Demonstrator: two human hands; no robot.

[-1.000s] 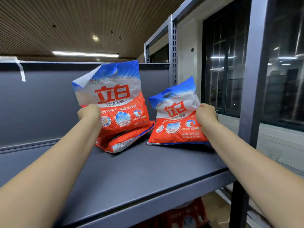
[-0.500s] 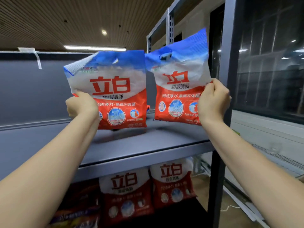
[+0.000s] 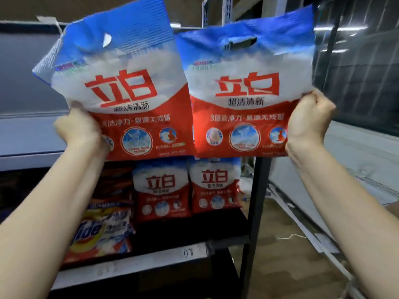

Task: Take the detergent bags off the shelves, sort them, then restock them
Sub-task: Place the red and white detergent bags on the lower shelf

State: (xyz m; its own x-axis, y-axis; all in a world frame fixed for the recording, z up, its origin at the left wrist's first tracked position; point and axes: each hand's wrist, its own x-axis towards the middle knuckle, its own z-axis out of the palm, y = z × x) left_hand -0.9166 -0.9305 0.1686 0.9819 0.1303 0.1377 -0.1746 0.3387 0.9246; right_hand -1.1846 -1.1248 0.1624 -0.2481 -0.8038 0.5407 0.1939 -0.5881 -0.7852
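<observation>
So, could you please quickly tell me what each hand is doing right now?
Left hand: closed, gripping the left red, white and blue plastic detergent bag by its lower left edge.
Right hand: closed, gripping the matching right bag by its right edge.

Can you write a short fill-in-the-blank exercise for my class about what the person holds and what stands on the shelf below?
1. Each hand grips one red, white and ____ detergent bag: the left hand holds the left bag, the right hand the right bag.
2. On the lower shelf stand ____ more bags of the same brand side by side.
3. The yellow bag to their left reads ____.
4. The handle hole is cut near each held bag's ____ edge.

Missing words: blue; two; Tide; top
</observation>
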